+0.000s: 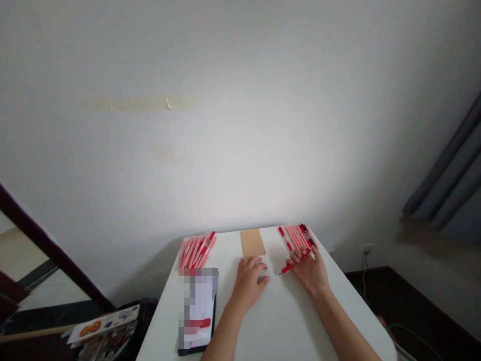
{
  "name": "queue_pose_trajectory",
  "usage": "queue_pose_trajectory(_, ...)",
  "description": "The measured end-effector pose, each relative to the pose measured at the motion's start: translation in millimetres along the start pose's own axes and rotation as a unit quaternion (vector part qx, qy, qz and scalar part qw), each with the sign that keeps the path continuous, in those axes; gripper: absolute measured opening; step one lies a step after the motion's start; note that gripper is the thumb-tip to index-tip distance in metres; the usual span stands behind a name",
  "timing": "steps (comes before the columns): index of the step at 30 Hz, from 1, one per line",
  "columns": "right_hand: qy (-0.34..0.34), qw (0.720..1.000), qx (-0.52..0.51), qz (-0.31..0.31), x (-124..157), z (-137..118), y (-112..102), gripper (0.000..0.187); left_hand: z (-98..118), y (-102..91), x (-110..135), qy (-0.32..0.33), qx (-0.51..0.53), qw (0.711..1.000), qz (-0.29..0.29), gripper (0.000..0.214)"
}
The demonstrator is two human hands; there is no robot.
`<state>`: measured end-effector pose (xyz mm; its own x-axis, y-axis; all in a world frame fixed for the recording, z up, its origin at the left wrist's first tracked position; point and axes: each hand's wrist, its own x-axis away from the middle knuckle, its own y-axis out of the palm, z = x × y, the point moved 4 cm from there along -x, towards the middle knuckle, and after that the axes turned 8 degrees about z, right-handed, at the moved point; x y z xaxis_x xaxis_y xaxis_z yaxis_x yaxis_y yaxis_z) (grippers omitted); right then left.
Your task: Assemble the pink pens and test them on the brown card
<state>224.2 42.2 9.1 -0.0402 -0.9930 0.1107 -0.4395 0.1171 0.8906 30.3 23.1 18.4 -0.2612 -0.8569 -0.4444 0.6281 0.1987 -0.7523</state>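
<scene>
My right hand (312, 273) clamps one red pen (287, 268) at the desk (276, 321)'s 2 o'clock, my left hand (248, 278) has fingers apart, two pen groups (197, 250) (295, 235) at 10 and 1, one brown rectangle (252, 242) at 12.

- This looks like a room in a home, with a small white table (278, 321), its corners rounded, standing close against a pale wall (263, 125).
- The wall is plain, marked by a yellowed tape strip (139, 104) and faint stains.
- On the right hangs a grey curtain (449, 180) in folds; below it, low down, is an outlet (368, 247) with a cable (364, 265).
- At lower left, dark trim (56, 254), like a door frame's, crosses a pale floor (22, 248).
- Beside the table, a printed box (105, 325) lies on dim household clutter (108, 348).
</scene>
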Motion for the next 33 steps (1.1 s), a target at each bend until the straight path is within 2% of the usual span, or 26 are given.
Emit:
queue_pose_trajectory(12,0.005,1.0,-0.008,-0.004,-2.7,1.8,-4.3,0.028,-0.1,-0.2,0.2,0.007,-0.001,1.0,0.001,0.022)
queue_pose_trajectory(33,-0.005,1.0,-0.004,0.006,1.0,-0.3,2.4,0.025,0.4,-0.2,0.2,0.002,-0.003,1.0,0.001,0.022)
